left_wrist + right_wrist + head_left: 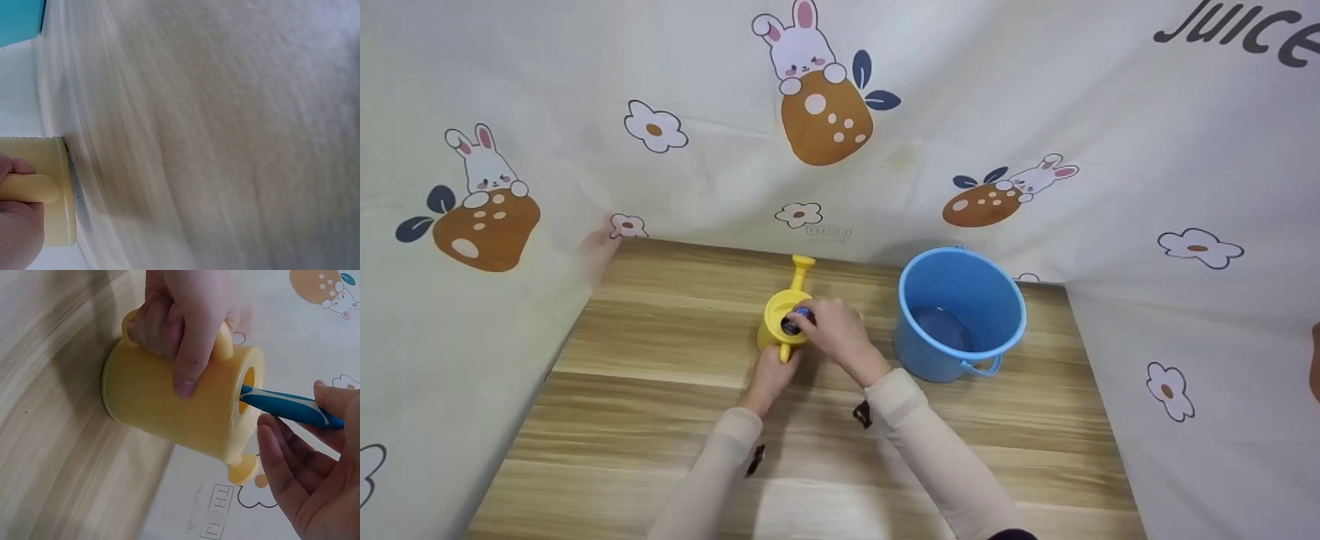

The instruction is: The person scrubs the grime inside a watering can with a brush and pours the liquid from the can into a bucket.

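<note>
A yellow watering can point(767, 332) stands on the wooden surface, its spout facing the back wall. My left hand point(771, 375) grips the can's handle from the near side. In the right wrist view, that hand's fingers are curled round the handle and its thumb rests on the can's body point(163, 399). My right hand point(834, 328) pinches a slim tool with a blue-and-white handle point(281, 405) between thumb and fingers. One end of this tool goes into the can's top opening; whatever lies inside is hidden.
A blue bucket point(913, 349) stands upright right of the watering can, its handle hanging at the near side. Pale sheets point(720, 172) printed with rabbits and flowers rise at the back and both sides of the wooden surface point(660, 352).
</note>
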The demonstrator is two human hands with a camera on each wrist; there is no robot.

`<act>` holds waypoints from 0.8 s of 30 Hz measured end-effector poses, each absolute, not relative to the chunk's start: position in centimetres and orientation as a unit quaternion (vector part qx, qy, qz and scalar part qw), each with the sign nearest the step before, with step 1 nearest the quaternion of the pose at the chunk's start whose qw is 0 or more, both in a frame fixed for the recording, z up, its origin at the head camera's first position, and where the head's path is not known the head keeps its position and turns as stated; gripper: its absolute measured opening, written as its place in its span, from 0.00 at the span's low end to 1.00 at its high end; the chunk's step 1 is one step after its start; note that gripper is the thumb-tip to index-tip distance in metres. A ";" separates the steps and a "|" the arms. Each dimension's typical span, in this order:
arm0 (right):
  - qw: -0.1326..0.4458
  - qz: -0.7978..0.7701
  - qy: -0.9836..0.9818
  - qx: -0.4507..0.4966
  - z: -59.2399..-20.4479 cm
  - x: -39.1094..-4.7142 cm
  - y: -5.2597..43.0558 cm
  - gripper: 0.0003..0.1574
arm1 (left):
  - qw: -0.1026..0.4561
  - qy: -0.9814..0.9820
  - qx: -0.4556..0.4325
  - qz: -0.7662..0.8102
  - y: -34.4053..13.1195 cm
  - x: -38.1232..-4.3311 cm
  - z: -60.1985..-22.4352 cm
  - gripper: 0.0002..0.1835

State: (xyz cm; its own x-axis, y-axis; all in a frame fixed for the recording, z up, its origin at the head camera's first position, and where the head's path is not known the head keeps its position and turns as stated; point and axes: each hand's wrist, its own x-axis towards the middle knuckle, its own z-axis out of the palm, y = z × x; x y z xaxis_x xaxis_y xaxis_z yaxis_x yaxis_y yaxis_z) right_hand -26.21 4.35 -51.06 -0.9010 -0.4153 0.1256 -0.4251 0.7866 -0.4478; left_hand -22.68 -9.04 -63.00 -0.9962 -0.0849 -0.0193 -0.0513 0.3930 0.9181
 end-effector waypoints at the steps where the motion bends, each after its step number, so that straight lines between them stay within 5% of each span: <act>1: 0.012 0.235 -0.946 0.224 -51.1 -26.2 4.4 0.19 | 0.014 -0.834 0.040 -0.550 -9.0 -22.7 -63.0 0.17; 15: 0.018 0.239 -0.935 0.260 -51.6 -26.1 4.9 0.19 | 0.009 -0.827 0.030 -0.561 -8.9 -22.5 -63.0 0.07; 24: 0.014 0.294 -0.918 0.265 -51.0 -26.2 5.4 0.18 | 0.014 -0.830 0.031 -0.556 -8.8 -22.5 -63.1 0.10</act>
